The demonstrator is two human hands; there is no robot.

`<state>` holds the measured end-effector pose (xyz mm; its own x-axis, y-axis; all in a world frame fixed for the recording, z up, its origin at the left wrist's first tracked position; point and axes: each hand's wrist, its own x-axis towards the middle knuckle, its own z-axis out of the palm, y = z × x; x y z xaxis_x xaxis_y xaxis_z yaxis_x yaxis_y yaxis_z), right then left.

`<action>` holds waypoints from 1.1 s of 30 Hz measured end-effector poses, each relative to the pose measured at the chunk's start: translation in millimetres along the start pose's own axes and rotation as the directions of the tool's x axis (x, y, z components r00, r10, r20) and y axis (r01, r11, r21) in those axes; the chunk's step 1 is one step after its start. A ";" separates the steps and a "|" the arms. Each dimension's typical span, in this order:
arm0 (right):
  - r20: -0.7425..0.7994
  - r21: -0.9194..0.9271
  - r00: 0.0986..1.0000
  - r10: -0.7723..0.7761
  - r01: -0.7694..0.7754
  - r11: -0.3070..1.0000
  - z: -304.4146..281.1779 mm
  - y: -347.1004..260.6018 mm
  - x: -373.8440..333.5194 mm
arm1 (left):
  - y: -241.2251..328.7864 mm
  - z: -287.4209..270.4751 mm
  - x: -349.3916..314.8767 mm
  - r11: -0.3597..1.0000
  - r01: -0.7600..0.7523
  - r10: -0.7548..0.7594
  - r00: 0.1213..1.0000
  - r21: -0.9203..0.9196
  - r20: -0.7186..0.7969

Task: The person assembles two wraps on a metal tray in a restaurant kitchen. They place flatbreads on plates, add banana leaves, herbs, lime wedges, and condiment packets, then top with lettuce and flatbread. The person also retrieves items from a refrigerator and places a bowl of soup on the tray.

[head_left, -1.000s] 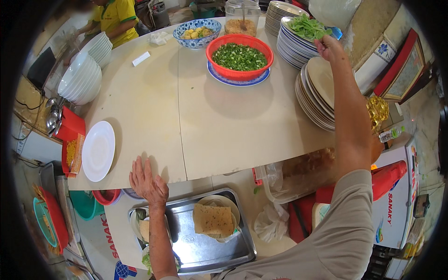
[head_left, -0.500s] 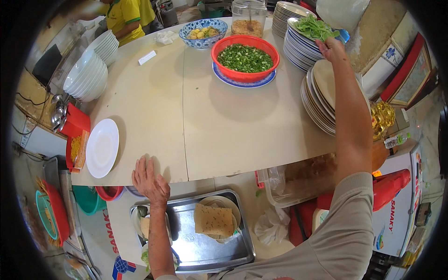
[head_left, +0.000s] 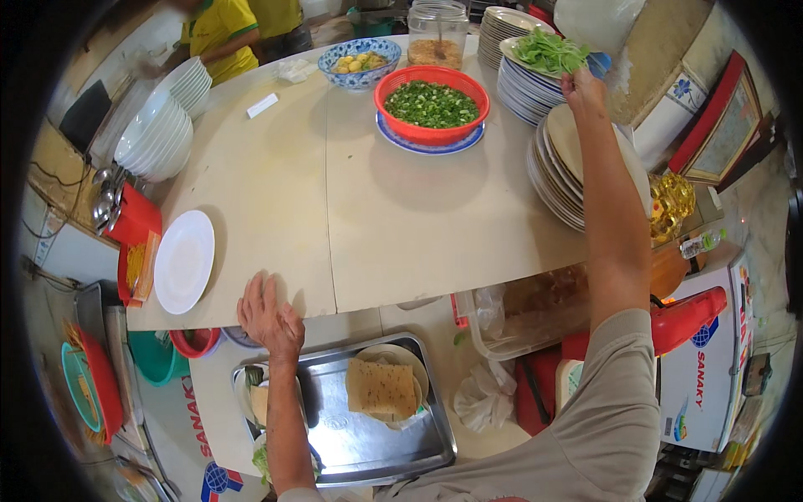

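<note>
My right hand [head_left: 586, 90] reaches to the far right, fingers closed at the near edge of a heap of leafy greens [head_left: 548, 52]. Whether they pinch leaves or the plate rim is hidden. The greens lie on a plate atop a tall stack of plates [head_left: 523, 94]. Below my right forearm stands another stack of plates [head_left: 556, 186]. My left hand [head_left: 272, 316] rests open on the table's near edge, fingers stretched out, holding nothing. Nearest to it is a white oval plate [head_left: 184, 263]. A red basket of chopped green onions [head_left: 431, 105] sits on a blue-rimmed plate.
Below the table edge, a metal tray [head_left: 351, 452] holds a plate with a brown speckled sheet [head_left: 383, 387]. White bowls [head_left: 155, 138] are stacked at left. Behind stand a blue-patterned bowl [head_left: 360, 77] and a glass jar [head_left: 437, 35]. Co-workers in yellow shirts [head_left: 222, 38] are at far left.
The view has shifted slightly, moving the far and right-hand things a little left. My right hand stays beside the greens, its fingers drawn in at their near edge. My left hand stays put.
</note>
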<state>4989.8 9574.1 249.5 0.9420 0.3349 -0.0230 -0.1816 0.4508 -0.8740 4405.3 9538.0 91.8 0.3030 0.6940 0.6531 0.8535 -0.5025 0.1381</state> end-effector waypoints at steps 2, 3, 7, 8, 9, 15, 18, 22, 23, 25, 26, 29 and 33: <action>0.067 0.008 0.994 -0.090 0.089 0.996 -7.4 -0.7 -5.6 | -3.2 4.3 -0.3 1.000 -0.012 0.013 1.000 0.026 -0.016; 0.146 0.027 0.984 -0.102 0.099 0.995 -11.7 -2.7 -9.2 | -4.7 6.7 -0.3 0.999 -0.023 0.024 0.999 0.036 -0.035; 0.754 -0.654 0.550 -0.359 0.684 -0.324 -21.5 -20.2 -36.1 | -5.3 10.6 1.3 0.998 -0.054 0.055 0.994 0.013 -0.093; 0.803 -0.569 0.477 -0.356 0.792 -0.221 -20.8 -25.6 -44.7 | -3.9 10.5 2.4 0.999 -0.025 0.027 0.996 0.020 -0.084; 0.753 -0.572 0.557 -0.351 0.817 0.069 -17.0 -30.1 -52.0 | -2.1 10.2 3.9 1.000 -0.020 0.022 0.995 0.016 -0.101; 0.672 -0.289 0.700 -0.241 0.547 0.785 10.0 -41.1 -132.2 | 14.7 -12.9 -10.9 0.989 0.031 -0.049 0.991 -0.142 -0.124; 0.576 -0.086 0.817 0.026 0.028 0.996 0.5 -41.3 -205.9 | 30.9 -42.6 -68.6 0.893 0.107 -0.164 0.982 -0.437 -0.095; 0.610 -0.174 0.774 0.167 -0.075 0.982 -33.1 -36.0 -318.9 | 50.8 -54.8 -184.3 0.661 0.574 -0.501 0.817 -0.483 0.284; 0.661 -0.220 0.714 0.228 -0.106 0.970 -43.3 -32.5 -343.9 | 54.1 -49.2 -207.8 0.545 0.692 -0.549 0.721 -0.473 0.422; 0.665 -0.196 0.678 0.313 -0.246 0.949 -64.3 -21.0 -388.5 | 59.0 -34.5 -239.8 0.303 0.859 -0.579 0.510 -0.413 0.636; 0.679 -0.248 0.650 0.341 -0.235 0.940 -74.5 -13.3 -406.9 | 61.0 -27.7 -248.7 0.205 0.898 -0.555 0.435 -0.390 0.709; 0.610 -0.312 0.672 0.419 -0.282 0.907 -103.8 16.2 -452.0 | 65.8 -15.4 -258.9 -0.032 0.894 -0.475 0.379 -0.447 0.794; 0.556 -0.402 0.650 0.519 -0.336 0.852 -140.1 58.0 -497.2 | 68.4 -15.7 -258.7 0.015 0.890 -0.478 0.406 -0.455 0.779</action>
<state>4550.5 9317.8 142.3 0.3608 0.9113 -0.1983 -0.3578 -0.0611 -0.9318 4378.7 9316.0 -56.0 0.0452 0.9235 -0.3809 0.0898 0.3760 0.9223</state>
